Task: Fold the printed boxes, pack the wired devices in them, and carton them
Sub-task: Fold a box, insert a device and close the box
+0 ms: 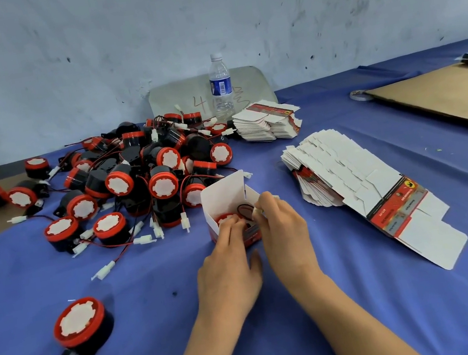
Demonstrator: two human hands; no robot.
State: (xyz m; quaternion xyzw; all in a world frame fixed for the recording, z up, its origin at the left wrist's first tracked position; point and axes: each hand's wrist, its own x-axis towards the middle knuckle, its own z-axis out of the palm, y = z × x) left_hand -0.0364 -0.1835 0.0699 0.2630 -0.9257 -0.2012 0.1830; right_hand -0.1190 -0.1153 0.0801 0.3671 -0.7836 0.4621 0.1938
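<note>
devices (133, 179): black, red rims, white faces | tablecloth (377, 324): blue | boxes (350, 169): white, red print

Box (223, 195) at centre, a device (225, 219) in it; device pile (137, 169) behind and left; flat boxes (351, 175) to its right. Bottle (220, 85) behind, beside a second stack (267, 123); lone device (80, 322) front left.

A handwritten reddish "4" stands on the grey board (178, 99) far beyond the left hand (227, 272); more reddish scrawl beside it is half hidden by the water bottle (221, 85) and cannot be read. The bottle's blue label bears a barcode, its digits too small to make out. The red and black print on the flat boxes (397, 205) right of the right hand (283, 231), and on the folded box (251, 236) at the left fingers, is too blurred to read.
</note>
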